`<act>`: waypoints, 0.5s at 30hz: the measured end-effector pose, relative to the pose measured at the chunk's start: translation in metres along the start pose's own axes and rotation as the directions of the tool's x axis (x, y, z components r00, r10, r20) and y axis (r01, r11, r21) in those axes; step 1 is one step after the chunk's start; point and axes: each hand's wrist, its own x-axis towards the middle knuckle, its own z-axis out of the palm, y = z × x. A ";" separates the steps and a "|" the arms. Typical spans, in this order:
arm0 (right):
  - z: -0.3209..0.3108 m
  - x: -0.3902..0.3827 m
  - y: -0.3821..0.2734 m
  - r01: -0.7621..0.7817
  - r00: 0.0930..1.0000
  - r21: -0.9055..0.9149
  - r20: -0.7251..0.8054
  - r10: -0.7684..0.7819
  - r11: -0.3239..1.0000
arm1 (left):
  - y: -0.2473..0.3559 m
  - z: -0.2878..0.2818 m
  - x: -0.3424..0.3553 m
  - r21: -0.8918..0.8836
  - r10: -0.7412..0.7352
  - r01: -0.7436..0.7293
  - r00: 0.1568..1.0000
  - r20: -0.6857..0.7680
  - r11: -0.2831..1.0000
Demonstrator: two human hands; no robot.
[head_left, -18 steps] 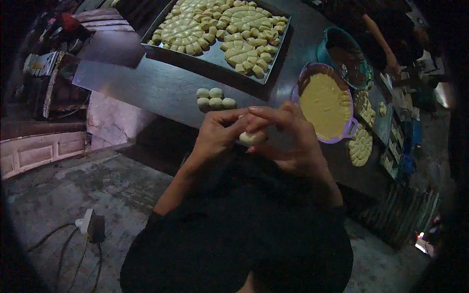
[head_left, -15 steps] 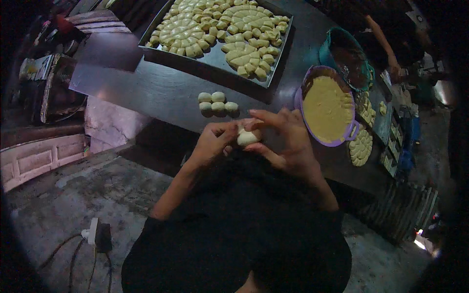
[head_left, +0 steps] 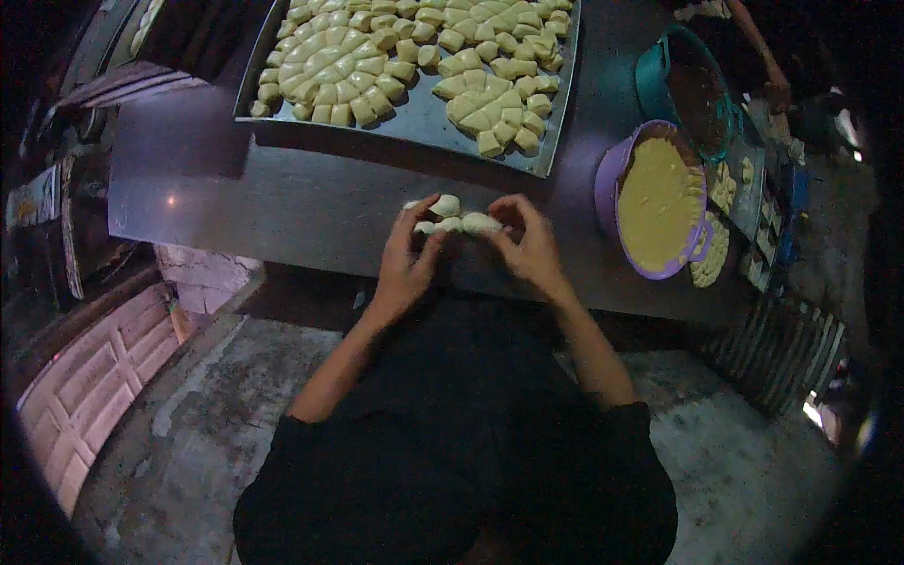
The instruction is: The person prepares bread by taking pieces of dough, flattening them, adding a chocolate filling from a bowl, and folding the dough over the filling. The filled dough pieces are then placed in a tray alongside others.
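A small cluster of pale dough balls [head_left: 446, 204] lies on the metal table close to its front edge. My left hand [head_left: 408, 259] curls round the cluster's left side, index finger and thumb against the balls and partly hiding them. At the right end, my right hand [head_left: 529, 243] holds a rounded dough ball [head_left: 480, 223] between thumb and fingers, touching the other balls. Beyond my hands stands a large metal tray [head_left: 395, 137] filled with many cut dough pieces [head_left: 331, 71], some set in round, petal-like groups.
To the right, a purple basin [head_left: 614, 179] holds a yellow mass. Behind it stands a teal basin [head_left: 652, 83] with dark contents. More dough pieces [head_left: 714, 250] lie past the purple basin. Another person's arm [head_left: 761, 47] reaches in at the far right. The metal table's [head_left: 311, 212] front edge runs before me.
Both hands have moved forward from the table's edge to the row of balls, bringing the dough ball down against them. The view has shifted slightly.
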 end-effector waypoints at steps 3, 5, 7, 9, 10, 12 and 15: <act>-0.003 0.029 0.013 0.171 0.958 -0.378 -0.151 -0.243 0.910 | -0.003 -0.022 0.029 -0.006 -0.123 0.123 0.992 0.007 0.992; 0.005 0.036 0.015 0.134 0.979 -0.270 -0.112 -0.170 0.953 | 0.003 -0.033 0.043 0.058 -0.108 0.106 0.994 0.030 0.993; 0.021 0.038 0.033 0.167 0.977 -0.278 -0.083 -0.197 0.946 | -0.005 -0.041 0.049 0.202 -0.022 0.004 0.996 0.087 0.979; 0.029 0.040 0.029 0.218 0.960 -0.369 -0.087 -0.267 0.903 | -0.004 -0.051 0.055 0.375 0.026 -0.096 0.982 0.186 0.922; 0.023 0.037 0.019 0.286 0.932 -0.466 -0.069 -0.356 0.837 | -0.002 -0.055 0.055 0.410 0.002 -0.102 0.971 0.239 0.907; 0.009 0.045 0.013 0.321 0.890 -0.524 -0.118 -0.440 0.789 | 0.005 -0.064 0.048 0.481 -0.054 -0.114 0.945 0.322 0.869; -0.030 0.070 -0.008 0.311 0.842 -0.680 -0.127 -0.524 0.664 | 0.015 -0.077 0.045 0.577 0.201 -0.634 0.744 0.638 0.515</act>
